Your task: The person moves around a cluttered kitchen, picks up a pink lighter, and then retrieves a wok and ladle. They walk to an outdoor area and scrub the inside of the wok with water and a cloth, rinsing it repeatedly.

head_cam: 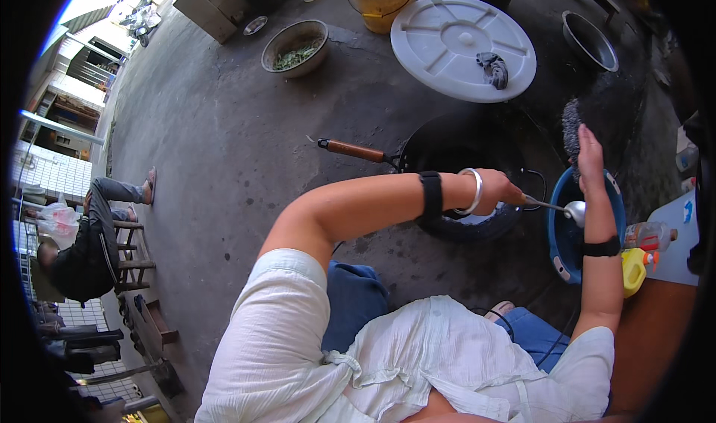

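My left hand (497,190), with a silver bangle at its wrist, grips the handle of a metal ladle (576,213). The ladle's round bowl is over a blue plastic tub (618,202), partly hidden by my right forearm. My right hand (592,157) is raised above the tub's far side, fingers nearly straight, holding a shaggy grey scrubber or cloth (571,129) against the palm. Left of the tub, a black wok (433,137) with a wooden handle (355,150) rests on the floor, partly under my left forearm. Whitish liquid or suds (475,219) show inside it.
A large white lid (428,40) bears a grey rag (492,70). Beyond are a yellow bucket (380,20), a basin of cut greens (267,53) and a metal basin (612,65). A yellow bottle (633,272) stands right of the tub. A person (92,255) sits far left.
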`<state>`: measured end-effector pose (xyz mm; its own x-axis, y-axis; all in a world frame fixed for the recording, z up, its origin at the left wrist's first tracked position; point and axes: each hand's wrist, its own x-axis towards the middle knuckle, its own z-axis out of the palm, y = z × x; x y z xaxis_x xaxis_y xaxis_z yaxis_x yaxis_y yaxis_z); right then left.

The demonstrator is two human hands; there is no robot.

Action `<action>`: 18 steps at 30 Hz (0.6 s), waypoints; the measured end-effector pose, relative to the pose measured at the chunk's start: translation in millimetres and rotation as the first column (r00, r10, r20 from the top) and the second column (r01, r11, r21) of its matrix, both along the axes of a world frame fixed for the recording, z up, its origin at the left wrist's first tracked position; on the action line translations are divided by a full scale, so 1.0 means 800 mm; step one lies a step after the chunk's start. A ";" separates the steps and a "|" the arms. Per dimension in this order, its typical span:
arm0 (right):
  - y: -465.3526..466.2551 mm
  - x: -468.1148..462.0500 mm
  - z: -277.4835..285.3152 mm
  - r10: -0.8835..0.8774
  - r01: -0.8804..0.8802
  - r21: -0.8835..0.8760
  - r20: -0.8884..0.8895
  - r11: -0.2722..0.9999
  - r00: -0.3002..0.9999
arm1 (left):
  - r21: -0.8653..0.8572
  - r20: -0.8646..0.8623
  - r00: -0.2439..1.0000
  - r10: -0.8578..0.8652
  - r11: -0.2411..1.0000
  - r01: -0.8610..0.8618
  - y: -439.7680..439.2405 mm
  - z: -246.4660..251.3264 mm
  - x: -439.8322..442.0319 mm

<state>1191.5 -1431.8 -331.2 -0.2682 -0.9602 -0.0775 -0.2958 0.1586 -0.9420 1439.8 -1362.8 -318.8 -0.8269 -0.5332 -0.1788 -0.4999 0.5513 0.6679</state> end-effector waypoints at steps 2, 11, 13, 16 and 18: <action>0.004 0.008 -0.009 0.119 -0.120 0.012 0.071 0.993 0.990 | -0.114 0.117 0.993 -0.034 0.992 0.047 -0.003 -0.004 -0.033; 0.019 0.069 -0.001 0.365 -0.374 0.091 0.103 0.923 0.925 | -0.006 -0.272 0.960 -0.062 0.998 0.063 0.003 -0.070 -0.026; 0.026 0.089 -0.004 0.465 -0.465 -0.003 -0.003 0.885 0.885 | 0.103 0.081 0.996 0.050 0.993 -0.058 -0.022 -0.071 0.049; 0.049 0.116 -0.018 0.597 -0.694 -0.114 -0.423 0.711 0.682 | -0.230 0.431 0.849 0.306 0.947 -0.225 -0.047 -0.073 0.194; 0.074 0.154 -0.042 0.672 -0.733 -0.054 -0.358 0.678 0.649 | -0.400 0.730 0.528 0.433 0.898 -0.184 -0.040 -0.090 0.267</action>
